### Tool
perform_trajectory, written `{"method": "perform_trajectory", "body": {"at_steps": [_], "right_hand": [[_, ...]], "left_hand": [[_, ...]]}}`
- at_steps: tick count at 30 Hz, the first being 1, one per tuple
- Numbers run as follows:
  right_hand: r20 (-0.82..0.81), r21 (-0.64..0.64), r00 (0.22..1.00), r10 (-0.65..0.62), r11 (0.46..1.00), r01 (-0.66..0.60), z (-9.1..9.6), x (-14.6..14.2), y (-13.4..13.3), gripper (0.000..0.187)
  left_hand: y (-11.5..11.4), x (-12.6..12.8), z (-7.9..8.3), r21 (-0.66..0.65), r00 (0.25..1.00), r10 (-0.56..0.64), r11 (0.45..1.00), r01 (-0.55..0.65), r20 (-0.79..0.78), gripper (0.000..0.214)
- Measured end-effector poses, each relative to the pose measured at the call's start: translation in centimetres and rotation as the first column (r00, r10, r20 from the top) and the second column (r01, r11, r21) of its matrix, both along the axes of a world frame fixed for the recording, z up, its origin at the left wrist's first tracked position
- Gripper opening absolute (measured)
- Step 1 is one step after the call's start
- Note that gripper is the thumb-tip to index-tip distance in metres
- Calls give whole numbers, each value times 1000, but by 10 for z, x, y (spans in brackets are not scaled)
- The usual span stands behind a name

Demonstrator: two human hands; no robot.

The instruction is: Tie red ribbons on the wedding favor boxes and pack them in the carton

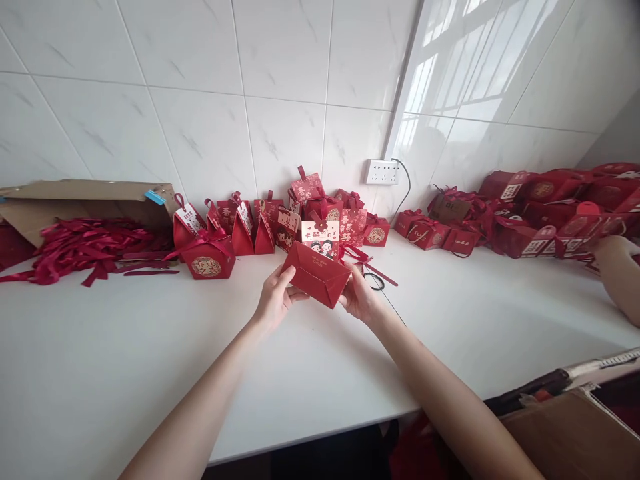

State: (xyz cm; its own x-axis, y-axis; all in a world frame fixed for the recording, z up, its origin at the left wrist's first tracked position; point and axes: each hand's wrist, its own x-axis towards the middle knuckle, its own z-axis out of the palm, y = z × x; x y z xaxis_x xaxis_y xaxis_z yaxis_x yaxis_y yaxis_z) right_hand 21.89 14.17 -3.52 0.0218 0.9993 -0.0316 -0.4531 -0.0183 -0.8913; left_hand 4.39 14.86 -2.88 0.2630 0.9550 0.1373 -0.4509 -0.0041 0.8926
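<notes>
With left hand [278, 293] and right hand [361, 293], grasping the red box [316, 272] from opposite ends, tilted, above or against the white table [150, 353] (cannot tell which), just in front of the upright boxes [243, 237]. Could dent or spring the folds by pinching too hard, judging from the thin-looking card. Might snag the red strip [384, 275] or black cord [379, 288] near the right hand by sweeping sideways, or topple the upright boxes by pushing too far forward.

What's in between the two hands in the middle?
In the head view, a red box sits between the left hand and the right hand, held by both.
</notes>
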Motion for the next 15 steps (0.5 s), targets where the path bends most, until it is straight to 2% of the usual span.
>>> {"method": "perform_trajectory", "body": {"at_steps": [2,4,8,10,12,15], "right_hand": [[-25,-36,999,-32,999,31,1,-1,0,27],[-16,-5,994,-108,994,108,2,-2,-2,28],[121,234,953,-278,941,245,3,-6,-8,31],[174,355,932,-319,903,243,3,-8,-11,35],[189,427,933,-305,882,202,3,-9,-13,38],[171,421,957,-235,896,145,2,-9,-12,41]], "left_hand": [[2,1,-2,-6,999,41,999,-41,14,48],[3,2,-5,-3,996,85,996,-85,31,52],[6,4,-9,68,995,97,993,-97,11,60],[7,2,-10,115,992,125,986,-122,-19,58],[7,1,-10,149,981,189,972,-182,-38,55],[6,-2,-9,201,957,285,942,-269,-54,53]]}}
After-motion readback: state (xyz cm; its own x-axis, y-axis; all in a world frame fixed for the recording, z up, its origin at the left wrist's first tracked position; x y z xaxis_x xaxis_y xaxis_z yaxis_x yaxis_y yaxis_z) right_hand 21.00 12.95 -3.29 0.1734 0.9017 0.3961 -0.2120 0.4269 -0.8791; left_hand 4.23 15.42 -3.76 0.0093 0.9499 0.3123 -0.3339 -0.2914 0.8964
